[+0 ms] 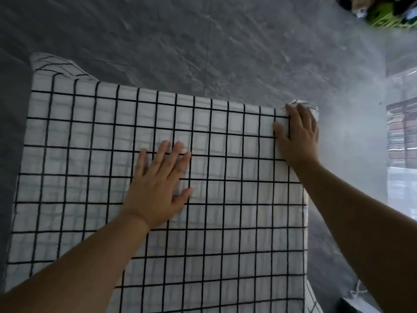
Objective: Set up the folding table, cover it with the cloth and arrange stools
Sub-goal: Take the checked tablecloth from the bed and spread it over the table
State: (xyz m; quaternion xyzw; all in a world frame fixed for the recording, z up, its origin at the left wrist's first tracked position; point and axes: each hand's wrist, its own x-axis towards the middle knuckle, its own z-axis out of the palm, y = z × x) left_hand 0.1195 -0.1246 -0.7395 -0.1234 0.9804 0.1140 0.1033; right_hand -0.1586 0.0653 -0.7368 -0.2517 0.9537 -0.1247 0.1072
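A white cloth with a black grid pattern lies spread over the whole table top, its corners hanging off at the far left and far right. The table itself is hidden under it. My left hand rests flat on the middle of the cloth with fingers straight and spread. My right hand lies flat at the far right corner, its fingertips on the edge where the cloth folds down. No stools are in view.
Grey rough floor surrounds the table. A green and black object lies at the top right. A bright glass wall or door stands on the right. White string lies on the floor near the lower right.
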